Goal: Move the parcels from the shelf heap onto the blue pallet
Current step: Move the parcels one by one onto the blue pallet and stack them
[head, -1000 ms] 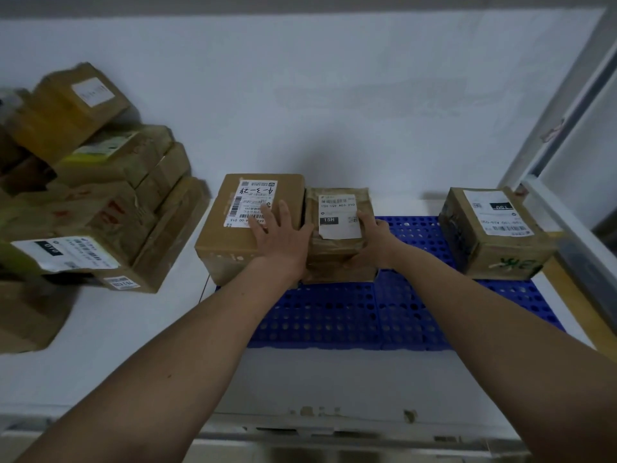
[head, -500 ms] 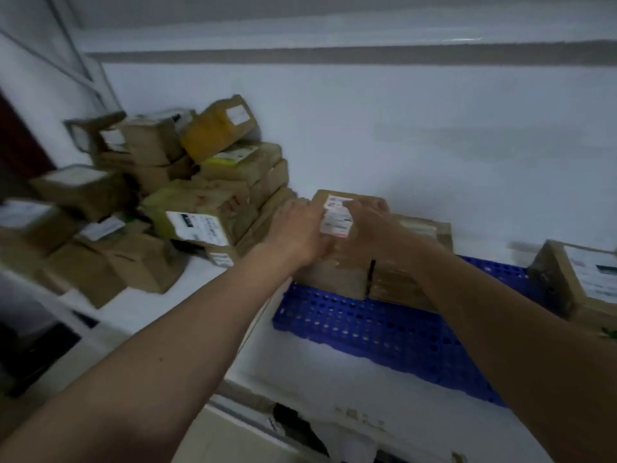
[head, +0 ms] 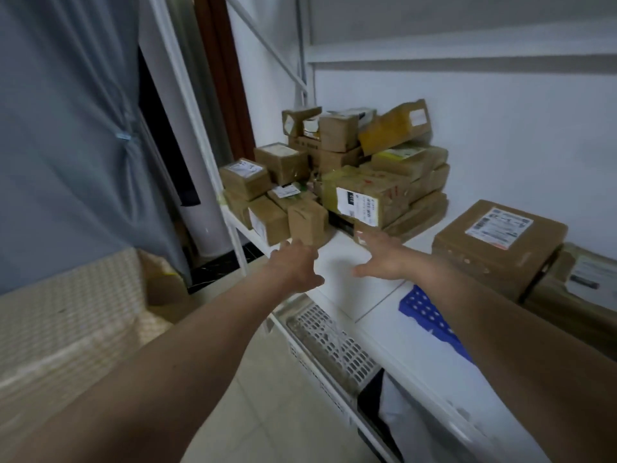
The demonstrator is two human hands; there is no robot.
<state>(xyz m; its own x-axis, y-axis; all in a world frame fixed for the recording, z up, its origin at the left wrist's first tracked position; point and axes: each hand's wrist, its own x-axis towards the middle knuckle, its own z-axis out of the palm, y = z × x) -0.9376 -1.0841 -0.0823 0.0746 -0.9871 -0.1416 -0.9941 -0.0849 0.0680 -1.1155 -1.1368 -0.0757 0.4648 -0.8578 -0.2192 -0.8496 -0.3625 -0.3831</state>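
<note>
Both hands reach out bare over the white shelf [head: 337, 262], fingers spread and holding nothing — the left hand [head: 295, 264] just short of a small upright parcel [head: 305, 222] at its 12 o'clock, the right hand [head: 384, 257] just below the big labelled box [head: 365, 202] at the front of the heap [head: 347, 168]. The heap sits at about 12 o'clock in view. At 4 o'clock a corner of the blue pallet [head: 430, 315] shows beneath the right forearm — on it a large parcel [head: 497, 245] with a second parcel [head: 581, 289] beside it.
</note>
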